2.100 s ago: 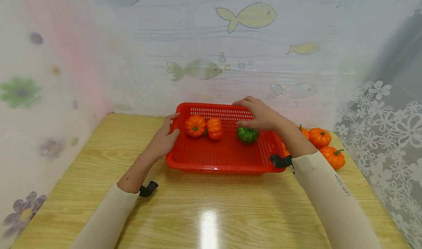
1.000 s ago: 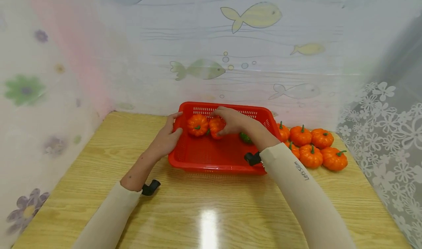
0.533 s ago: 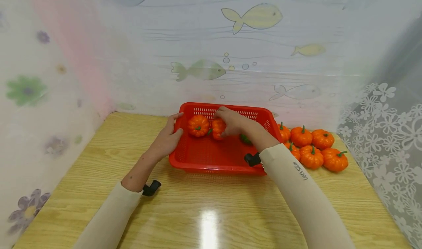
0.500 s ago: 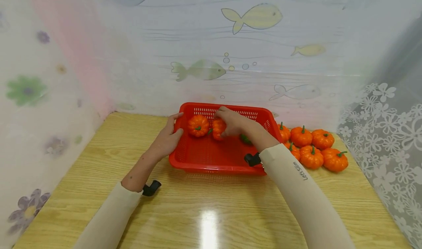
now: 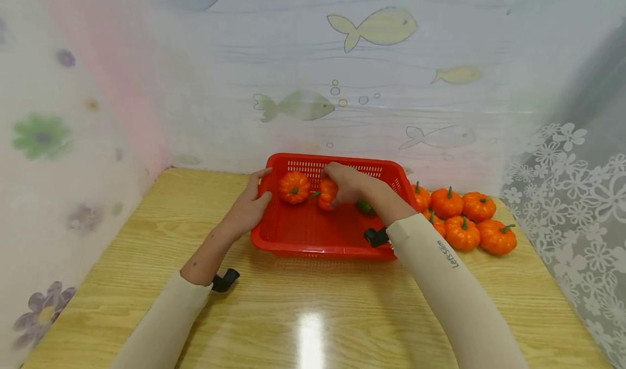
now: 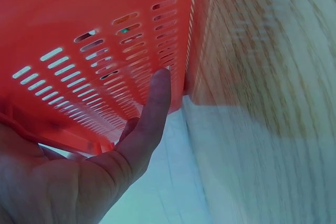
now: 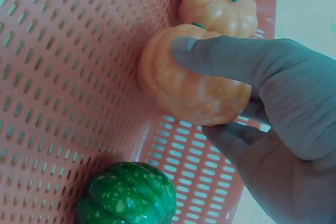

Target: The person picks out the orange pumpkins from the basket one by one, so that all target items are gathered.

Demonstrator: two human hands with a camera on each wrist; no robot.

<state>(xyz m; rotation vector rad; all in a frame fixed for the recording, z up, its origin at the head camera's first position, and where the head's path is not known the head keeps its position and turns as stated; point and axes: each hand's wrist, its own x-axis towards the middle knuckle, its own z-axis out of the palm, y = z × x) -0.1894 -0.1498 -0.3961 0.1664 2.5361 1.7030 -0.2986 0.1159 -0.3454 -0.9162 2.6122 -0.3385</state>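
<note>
A red perforated plastic basket stands on the table, and my left hand grips its left rim. In the left wrist view one finger of the left hand lies along the slotted outer wall. Inside the basket my right hand holds a small orange pumpkin, its green stem tilted left. The right wrist view shows the thumb pressed on this held pumpkin and fingers around the other side. Another orange pumpkin sits to its left. A speckled green pumpkin lies to its right, partly hidden in the head view.
Several orange pumpkins stand grouped on the wooden table, right of the basket. A wall covering printed with fish rises directly behind the basket.
My right hand has left the green pumpkin, gone left and taken hold of an orange one, then shifted it slightly right. The left hand stays at the basket's left rim.
</note>
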